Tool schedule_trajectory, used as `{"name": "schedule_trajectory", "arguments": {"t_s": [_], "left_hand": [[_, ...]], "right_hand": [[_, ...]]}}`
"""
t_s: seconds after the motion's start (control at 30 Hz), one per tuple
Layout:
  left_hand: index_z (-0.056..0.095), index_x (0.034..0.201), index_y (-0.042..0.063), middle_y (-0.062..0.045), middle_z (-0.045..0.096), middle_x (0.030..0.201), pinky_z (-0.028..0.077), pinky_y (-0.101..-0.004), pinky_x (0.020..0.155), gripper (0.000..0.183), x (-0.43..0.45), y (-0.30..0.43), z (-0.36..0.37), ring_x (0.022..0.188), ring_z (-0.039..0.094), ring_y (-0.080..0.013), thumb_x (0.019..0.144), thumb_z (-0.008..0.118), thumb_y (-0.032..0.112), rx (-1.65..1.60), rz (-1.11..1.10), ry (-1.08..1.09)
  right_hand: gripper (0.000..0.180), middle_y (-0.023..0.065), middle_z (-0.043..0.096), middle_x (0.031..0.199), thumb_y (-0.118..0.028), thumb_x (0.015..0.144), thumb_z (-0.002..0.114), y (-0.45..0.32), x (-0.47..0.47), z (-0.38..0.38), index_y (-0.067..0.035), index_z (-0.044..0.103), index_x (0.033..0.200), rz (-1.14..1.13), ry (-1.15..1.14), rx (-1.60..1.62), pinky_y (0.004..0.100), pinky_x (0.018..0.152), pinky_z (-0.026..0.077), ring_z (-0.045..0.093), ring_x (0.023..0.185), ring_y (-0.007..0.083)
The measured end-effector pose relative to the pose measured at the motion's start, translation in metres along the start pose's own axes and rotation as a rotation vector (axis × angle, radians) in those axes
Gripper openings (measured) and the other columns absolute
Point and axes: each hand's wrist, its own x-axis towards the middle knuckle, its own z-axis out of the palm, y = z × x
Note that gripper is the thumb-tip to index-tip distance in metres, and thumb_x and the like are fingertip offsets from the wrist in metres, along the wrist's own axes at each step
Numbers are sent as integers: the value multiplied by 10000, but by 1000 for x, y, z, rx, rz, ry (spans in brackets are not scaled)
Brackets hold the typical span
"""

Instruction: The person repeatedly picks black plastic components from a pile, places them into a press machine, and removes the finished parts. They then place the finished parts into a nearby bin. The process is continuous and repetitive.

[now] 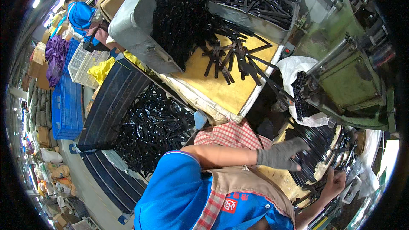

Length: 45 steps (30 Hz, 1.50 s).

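My left hand [283,155], in a grey glove with bare fingertips, reaches over a stack of thin black metal strips [314,140] at the right. Its thumb and fingers are spread apart at the edge of the stack. Below and to the right, my bare right hand [335,179] is curled beside more dark strips; its palm is hidden, so what it holds cannot be told. The stack lies on a yellowish board [281,179]. On a yellow work surface [204,86] lie black jointed strip assemblies [238,56], some reaching over its right edge.
A tipped grey bin [134,22] spills black parts at the top. A dark crate [108,102] of black pieces stands left. A green machine [354,83] and a white sack [289,67] of small black parts are at the right. Another person [81,17] is at the upper left.
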Motion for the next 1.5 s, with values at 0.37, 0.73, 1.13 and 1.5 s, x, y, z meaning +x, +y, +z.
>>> {"name": "schedule_trajectory", "arguments": {"t_s": [0.37, 0.73, 1.13, 1.5], "left_hand": [[635, 916, 57, -25, 657, 771, 454, -252, 542, 364, -5, 37, -43, 588, 549, -84, 966, 501, 391, -382, -353, 50], [600, 938, 33, -20, 589, 650, 385, -211, 438, 237, -28, -1, -81, 480, 490, -67, 976, 535, 258, -178, -533, 265], [586, 743, 76, 46, 471, 544, 295, -230, 430, 243, 10, 14, -83, 442, 405, -57, 942, 596, 216, -170, -529, 442], [579, 699, 39, 36, 470, 550, 307, -248, 443, 256, 13, 18, -79, 495, 394, -45, 913, 646, 164, 78, -444, 416]], "right_hand": [[200, 8, 457, 638, -140, 780, 573, -66, -1, 118, 49, 609, 726, -189, -591, 359, 268, 515, 252, 371, 569, 85], [143, 118, 531, 641, -117, 805, 727, -80, -12, 169, 6, 655, 820, -253, -685, 480, 338, 524, 406, 525, 578, 240], [225, 109, 453, 598, -128, 713, 728, -79, 12, 178, -2, 549, 662, -436, -592, 388, 380, 465, 378, 477, 514, 273], [270, 75, 525, 655, -284, 603, 710, -91, -4, 195, -59, 561, 612, -508, -427, 224, 382, 480, 461, 569, 558, 276]]}}
